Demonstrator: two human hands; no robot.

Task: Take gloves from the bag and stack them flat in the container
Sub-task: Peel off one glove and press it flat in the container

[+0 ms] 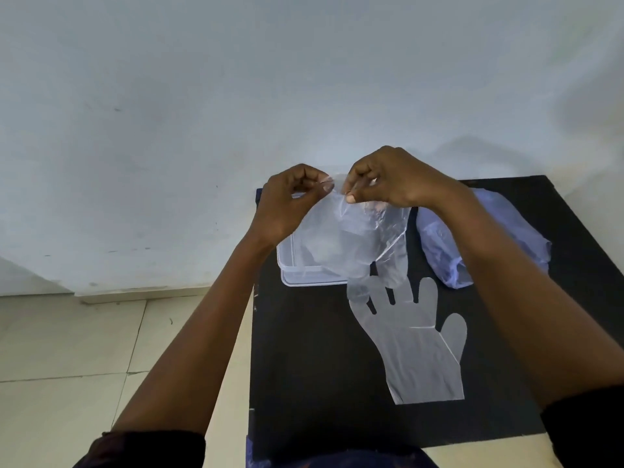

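My left hand (290,201) and my right hand (395,179) both pinch the top edge of a clear plastic glove (347,238), which hangs above the table. Its lower part drapes over a clear rectangular container (287,265) at the table's back left. A second clear glove (410,339) lies flat on the black table (304,366), fingers pointing away from me. A bluish plastic bag (439,244) lies crumpled at the back right, partly hidden by my right forearm.
The black table stands against a white wall (236,79). Beige floor tiles (84,349) lie to its left. My dark sleeves show at the bottom corners.
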